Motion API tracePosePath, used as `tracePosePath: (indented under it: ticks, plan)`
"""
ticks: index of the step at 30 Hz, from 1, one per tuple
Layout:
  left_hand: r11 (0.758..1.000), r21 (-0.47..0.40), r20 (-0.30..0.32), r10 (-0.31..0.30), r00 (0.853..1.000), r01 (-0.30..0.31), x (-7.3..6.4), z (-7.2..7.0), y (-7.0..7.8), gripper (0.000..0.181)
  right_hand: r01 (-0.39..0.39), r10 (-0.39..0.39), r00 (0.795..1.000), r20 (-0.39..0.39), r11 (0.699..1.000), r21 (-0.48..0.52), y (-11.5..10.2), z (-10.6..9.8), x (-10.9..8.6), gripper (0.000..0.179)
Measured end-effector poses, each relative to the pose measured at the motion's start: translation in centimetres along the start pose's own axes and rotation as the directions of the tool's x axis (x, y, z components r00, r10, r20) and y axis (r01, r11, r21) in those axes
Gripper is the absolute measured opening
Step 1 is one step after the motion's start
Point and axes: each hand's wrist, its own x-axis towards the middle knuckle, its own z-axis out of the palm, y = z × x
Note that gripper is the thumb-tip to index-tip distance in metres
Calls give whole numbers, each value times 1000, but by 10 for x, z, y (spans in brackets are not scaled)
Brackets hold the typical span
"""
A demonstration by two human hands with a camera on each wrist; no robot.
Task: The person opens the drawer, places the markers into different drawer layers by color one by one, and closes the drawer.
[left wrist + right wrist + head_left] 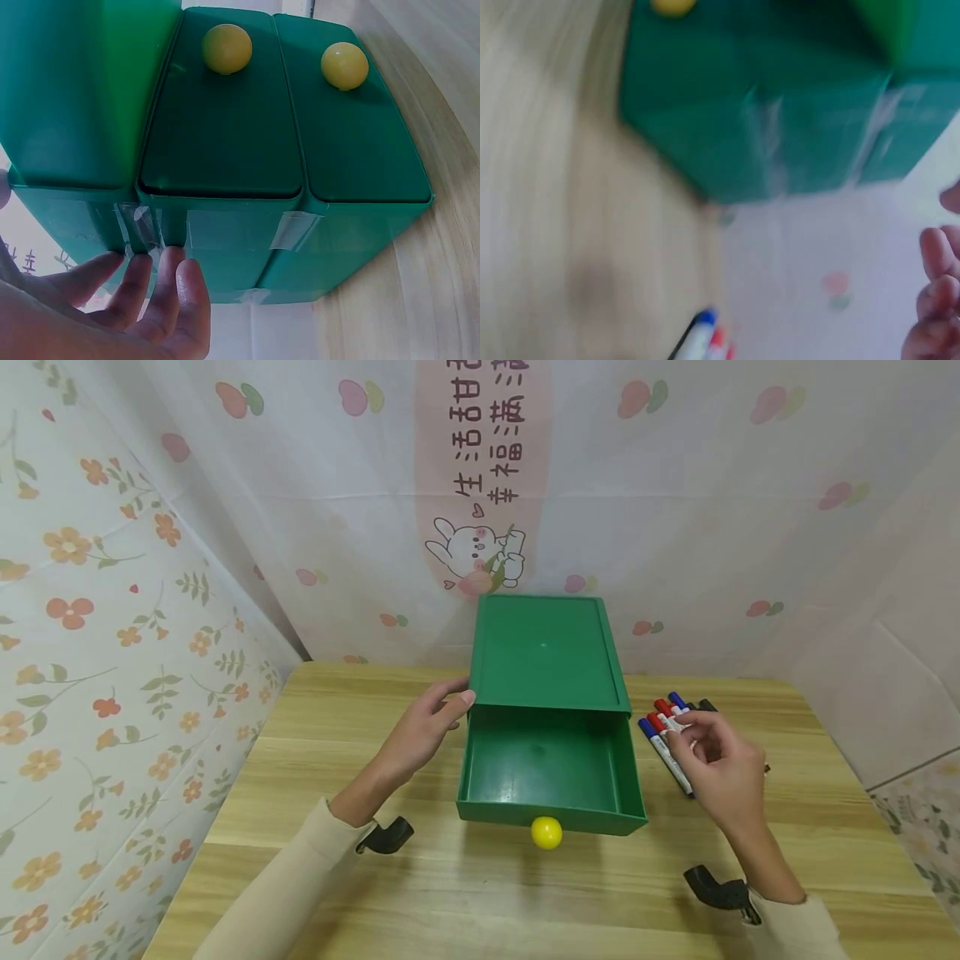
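Observation:
A green drawer cabinet stands on the table with its top drawer pulled out. The drawer's bare bottom shows, and a round yellow knob is on its front. My left hand rests against the cabinet's left side, thumb by the top edge. Its extended fingers touch the taped side wall in the left wrist view. To the right of the drawer, my right hand hovers over several markers, fingers loosely bent with nothing visible between them. It partly hides the markers.
Two closed lower drawers with yellow knobs sit under the pulled-out one. Beneath everything is a wooden table. A patterned cloth hangs right behind the cabinet, and a floral cloth at the left.

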Motion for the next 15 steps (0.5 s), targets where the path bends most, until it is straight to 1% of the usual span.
tracePosePath:
  ticks: [3, 6, 11, 14, 15]
  plan:
    - [1000, -1, -1, -1, 1000, 1, 0, 0, 0, 60, -38, 43, 997, 67, 997, -73, 21, -3, -4, 24]
    - [1000, -2, -1, 0, 1000, 0, 0, 0, 0, 60, -82, 106, 985, 134, 982, -171, 40, -8, -10, 26]
    - [1000, 1, 0, -1, 1000, 1, 0, 0, 0, 60, -128, 203, 954, 219, 940, -317, 61, -18, -18, 26]
    - [1000, 4, -1, -4, 1000, 4, 0, 0, 1, 61, -148, 251, 935, 250, 919, -366, 67, -24, -20, 30]
    - [1000, 5, -2, -5, 1000, 5, 0, 0, 1, 61, -159, 267, 928, 259, 914, -372, 69, -26, -20, 34]
